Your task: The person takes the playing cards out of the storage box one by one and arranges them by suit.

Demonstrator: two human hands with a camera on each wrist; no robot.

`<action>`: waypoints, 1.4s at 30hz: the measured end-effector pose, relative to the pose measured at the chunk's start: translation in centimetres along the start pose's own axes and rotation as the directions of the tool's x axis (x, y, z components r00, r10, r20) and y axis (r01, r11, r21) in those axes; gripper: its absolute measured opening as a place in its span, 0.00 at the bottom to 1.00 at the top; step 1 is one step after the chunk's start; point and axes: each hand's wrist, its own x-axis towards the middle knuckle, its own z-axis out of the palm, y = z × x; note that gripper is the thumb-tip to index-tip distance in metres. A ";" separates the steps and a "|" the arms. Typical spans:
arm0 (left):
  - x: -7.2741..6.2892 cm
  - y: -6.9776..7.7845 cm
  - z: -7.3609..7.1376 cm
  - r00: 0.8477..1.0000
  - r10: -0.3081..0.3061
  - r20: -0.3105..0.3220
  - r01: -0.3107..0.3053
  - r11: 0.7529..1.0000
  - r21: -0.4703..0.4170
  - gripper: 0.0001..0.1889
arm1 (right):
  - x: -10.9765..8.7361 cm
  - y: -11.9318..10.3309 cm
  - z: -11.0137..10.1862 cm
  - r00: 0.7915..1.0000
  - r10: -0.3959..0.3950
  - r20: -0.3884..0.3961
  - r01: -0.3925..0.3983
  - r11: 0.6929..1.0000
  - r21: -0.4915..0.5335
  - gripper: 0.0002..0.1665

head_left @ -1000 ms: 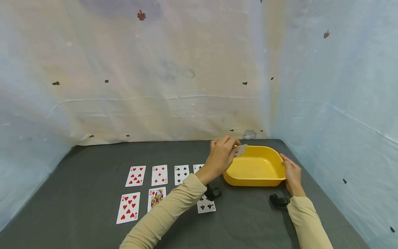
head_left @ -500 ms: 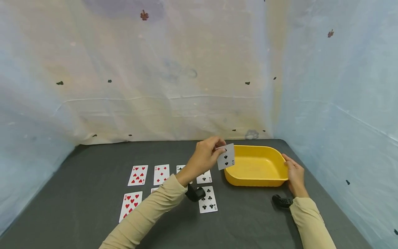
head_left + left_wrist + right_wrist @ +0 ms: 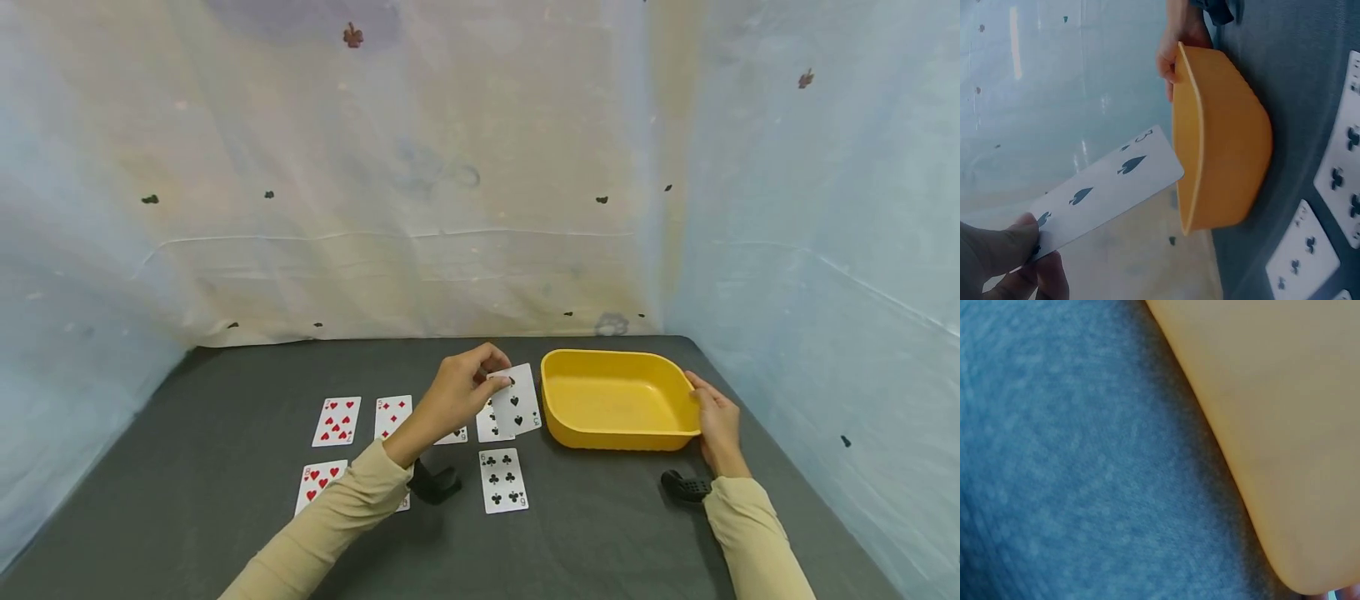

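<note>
My left hand (image 3: pixel 459 390) pinches a three of spades (image 3: pixel 517 405) by its top edge, thumb over its face. In the head view the card overlaps a three of clubs (image 3: pixel 487 425), just left of the yellow tub (image 3: pixel 621 439). The left wrist view shows the three of spades (image 3: pixel 1100 187) tilted, its far corner overlapping the tub (image 3: pixel 1235 137). At the tub's right end my right hand (image 3: pixel 716 421) grips the rim, thumb on the outside. The right wrist view holds mostly the tub's wall (image 3: pixel 1297 437).
Face-up cards lie in two rows on the dark cloth: a seven of hearts (image 3: pixel 337 422), a five of diamonds (image 3: pixel 392 413), an eight of hearts (image 3: pixel 318 479) and a six of clubs (image 3: pixel 503 481), among others. My left forearm covers some. Pale sheets hang behind and beside the table.
My left hand has carried the three of spades leftward from over the tub, lowering it and turning its face into view. The right hand keeps its grip on the tub.
</note>
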 end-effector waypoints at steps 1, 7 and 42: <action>-0.3 -0.2 -0.1 1.000 -0.014 0.003 0.014 1.000 -0.002 0.07 | 0.0 0.0 0.0 1.000 -0.001 0.001 0.001 1.000 0.001 0.27; -1.9 -1.2 -0.9 0.998 -0.064 0.019 0.064 0.998 -0.008 0.07 | -0.2 0.2 -0.2 1.000 -0.007 0.010 0.007 1.000 -0.028 0.27; -8.5 -7.6 -1.8 0.924 -0.276 0.264 0.273 0.961 0.048 0.10 | 0.1 0.1 -0.4 1.000 0.005 0.026 -0.005 1.000 -0.005 0.27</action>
